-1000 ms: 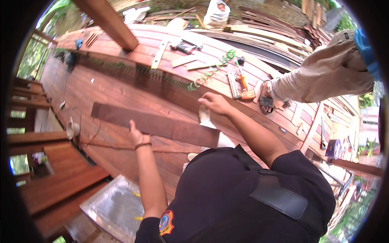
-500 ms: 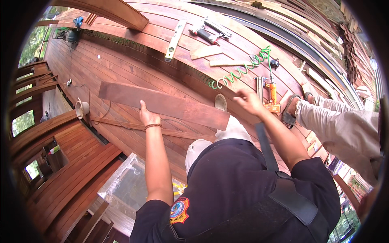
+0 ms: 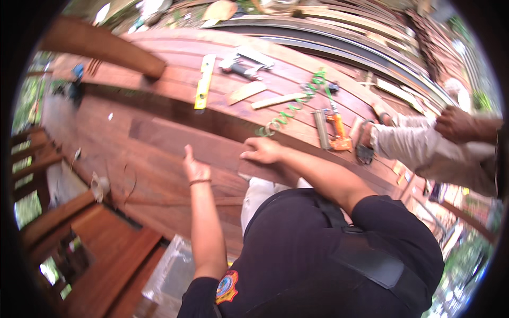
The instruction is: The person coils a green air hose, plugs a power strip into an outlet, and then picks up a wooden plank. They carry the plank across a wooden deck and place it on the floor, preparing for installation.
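Observation:
A long reddish-brown wooden board (image 3: 167,138) lies across in front of me, slanting from the left down toward my lap. My left hand (image 3: 196,168) grips its near edge, thumb on top and fingers hidden beneath. On the board's right part lies my right hand (image 3: 263,150), fingers bent over the wood. The picture is blurred, so the exact contact of the fingertips is hard to make out.
On the raised deck ahead are a yellow spirit level (image 3: 204,85), a grey nail gun (image 3: 244,64), an orange nail gun (image 3: 337,133), a coiled green hose (image 3: 289,111) and wood offcuts (image 3: 246,93). A co-worker's trousered legs (image 3: 411,146) stand at the right. A thick beam (image 3: 106,50) rests at upper left.
My right hand has come down and left onto the board, from above its right end. The view has shifted, and the co-worker's hand now shows at the right.

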`<state>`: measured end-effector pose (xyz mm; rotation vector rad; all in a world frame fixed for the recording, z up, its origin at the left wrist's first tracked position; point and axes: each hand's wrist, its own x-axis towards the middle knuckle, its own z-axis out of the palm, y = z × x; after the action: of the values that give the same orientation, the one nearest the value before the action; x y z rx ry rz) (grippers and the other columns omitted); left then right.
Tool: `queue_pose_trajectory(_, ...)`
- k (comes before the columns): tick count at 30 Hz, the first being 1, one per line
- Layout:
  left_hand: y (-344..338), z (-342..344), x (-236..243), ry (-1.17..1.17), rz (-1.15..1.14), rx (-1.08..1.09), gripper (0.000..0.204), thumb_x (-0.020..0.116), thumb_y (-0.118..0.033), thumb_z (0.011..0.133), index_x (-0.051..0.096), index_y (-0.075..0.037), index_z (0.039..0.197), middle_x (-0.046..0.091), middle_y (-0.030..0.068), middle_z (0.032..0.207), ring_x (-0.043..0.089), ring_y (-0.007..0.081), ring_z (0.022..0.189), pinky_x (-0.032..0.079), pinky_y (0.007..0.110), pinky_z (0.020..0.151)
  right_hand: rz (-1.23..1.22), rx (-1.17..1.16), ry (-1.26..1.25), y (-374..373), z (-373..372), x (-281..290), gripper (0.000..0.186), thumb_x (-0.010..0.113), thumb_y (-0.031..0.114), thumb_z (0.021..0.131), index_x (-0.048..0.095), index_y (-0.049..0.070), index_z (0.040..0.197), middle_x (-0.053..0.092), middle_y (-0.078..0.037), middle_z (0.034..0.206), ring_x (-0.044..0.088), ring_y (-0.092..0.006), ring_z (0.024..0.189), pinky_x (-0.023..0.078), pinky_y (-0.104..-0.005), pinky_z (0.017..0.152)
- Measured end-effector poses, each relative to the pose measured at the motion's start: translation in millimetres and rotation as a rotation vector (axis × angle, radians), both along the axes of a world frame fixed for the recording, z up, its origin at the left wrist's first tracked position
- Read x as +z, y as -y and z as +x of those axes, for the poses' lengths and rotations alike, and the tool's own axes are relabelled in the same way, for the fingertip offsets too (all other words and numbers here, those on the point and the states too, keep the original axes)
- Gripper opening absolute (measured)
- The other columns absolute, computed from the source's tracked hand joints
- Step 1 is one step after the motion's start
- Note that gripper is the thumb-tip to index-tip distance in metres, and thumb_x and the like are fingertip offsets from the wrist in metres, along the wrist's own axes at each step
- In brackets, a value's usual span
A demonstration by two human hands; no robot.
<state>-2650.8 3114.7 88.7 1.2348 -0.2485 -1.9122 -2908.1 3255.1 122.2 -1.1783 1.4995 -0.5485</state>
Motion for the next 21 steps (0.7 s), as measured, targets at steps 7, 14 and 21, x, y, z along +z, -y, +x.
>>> queue_pose_trajectory(7, 23, 57, -11, 0.229, -0.044, -0.011, 0.058, 0.068, -0.041, 0.099, 0.052, 0.0, 0.137, 0.058, 0.0129, 0.138, 0.056, 0.0293, 0.126, 0.043, 0.046, 0.112, 0.199, -0.214, -0.396, -104, -93, -89, 0.033, 0.062, 0.02, 0.084, 0.067, 0.003, 0.111, 0.069, -0.02, 0.112, 0.065, -0.0389, 0.108, 0.052, -0.0479, 0.096)
queue_pose_trajectory(14, 8, 91, -14, 0.562, -0.178, -0.014, 0.05, 0.067, -0.031, 0.102, 0.05, 0.002, 0.135, 0.056, 0.0144, 0.136, 0.058, 0.0259, 0.118, 0.052, 0.042, 0.101, -0.072, 0.817, -1.211, -221, -282, -178, 0.041, 0.053, 0.026, 0.095, 0.064, 0.011, 0.132, 0.061, -0.007, 0.131, 0.041, -0.029, 0.142, 0.018, -0.0517, 0.127)
queue_pose_trajectory(21, -23, 101, -26, 0.688, -0.228, -0.017, 0.031, 0.068, -0.022, 0.101, 0.06, 0.001, 0.12, 0.065, 0.0086, 0.12, 0.061, 0.0198, 0.11, 0.049, 0.036, 0.099, -0.054, 1.403, -1.243, -196, -315, -249, 0.041, 0.05, 0.031, 0.095, 0.072, 0.011, 0.124, 0.063, -0.01, 0.138, 0.039, -0.0331, 0.146, 0.008, -0.0569, 0.129)
